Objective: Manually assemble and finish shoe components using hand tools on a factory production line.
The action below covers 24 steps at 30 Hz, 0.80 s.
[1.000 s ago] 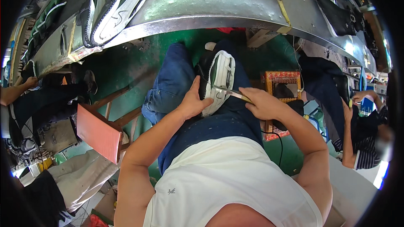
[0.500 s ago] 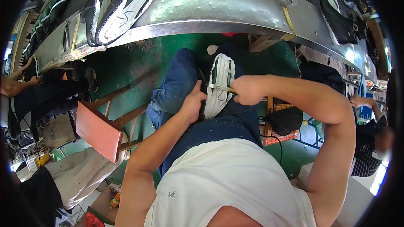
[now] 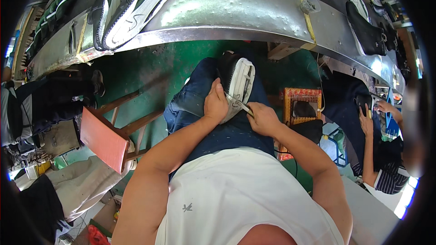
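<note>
A dark shoe upper [image 3: 245,73] rests on my lap with its pale underside up. My left hand [image 3: 215,101] is closed against the shoe's left side, fingers pointing away from me. Closed near the shoe's near end, my right hand [image 3: 263,118] grips a slim tool with a metal head and a yellowish handle [image 3: 246,108]. The tool's head meets the lower part of the pale underside, close to my left fingertips. I cannot make out the exact kind of tool.
A metal-topped bench [image 3: 236,7] curves across the far side, bearing shoes with pale undersides [image 3: 129,25] at left. A reddish stool [image 3: 104,140] stands left. Right of my legs is a patterned box-like thing [image 3: 290,97]. A co-worker's hands [image 3: 366,120] are at the right.
My right hand and the tool have moved nearer to me, toward the shoe's near end. My left hand has slid farther up the shoe, which has tilted. The co-worker's hands at right have moved.
</note>
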{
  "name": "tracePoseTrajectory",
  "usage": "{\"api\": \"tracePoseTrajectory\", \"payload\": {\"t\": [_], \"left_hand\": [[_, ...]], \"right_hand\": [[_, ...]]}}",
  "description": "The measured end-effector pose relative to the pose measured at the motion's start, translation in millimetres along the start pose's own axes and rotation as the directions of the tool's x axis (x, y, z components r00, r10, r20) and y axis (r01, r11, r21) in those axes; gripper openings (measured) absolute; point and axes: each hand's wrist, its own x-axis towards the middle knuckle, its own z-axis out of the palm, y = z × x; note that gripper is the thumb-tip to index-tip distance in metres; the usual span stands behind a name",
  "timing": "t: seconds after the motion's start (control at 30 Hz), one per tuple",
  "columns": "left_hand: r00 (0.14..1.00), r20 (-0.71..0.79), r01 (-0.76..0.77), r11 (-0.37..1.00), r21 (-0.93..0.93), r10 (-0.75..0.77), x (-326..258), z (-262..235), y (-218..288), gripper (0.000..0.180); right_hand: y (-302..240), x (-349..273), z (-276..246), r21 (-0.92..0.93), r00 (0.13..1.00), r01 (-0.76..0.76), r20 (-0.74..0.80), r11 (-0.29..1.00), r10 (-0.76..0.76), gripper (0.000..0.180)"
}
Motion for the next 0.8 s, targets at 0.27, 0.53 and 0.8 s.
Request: {"api": "tracePoseTrajectory", "payload": {"t": [0.27, 0.53, 0.8], "left_hand": [[0.957, 0.045, -0.29, 0.949, 0.123, 0.287, -3, 9, -2, 0.055], [0.894, 0.163, -0.447, 0.85, 0.277, 0.417, -11, -6, -5, 0.059], [0.855, 0.457, -0.462, 0.759, 0.459, 0.244, -8, -26, 27, 0.064]], "right_hand": [[18, -6, -35, -0.108, 0.999, -0.038, -0.036, 0.993, 0.034, 0.048], [67, 27, 5, -0.075, 0.958, -0.01, -0.288, 0.997, -0.012, 0.026], [81, 22, -27, -0.016, 0.99, -0.137, 0.038, 0.99, 0.138, 0.026]]}}
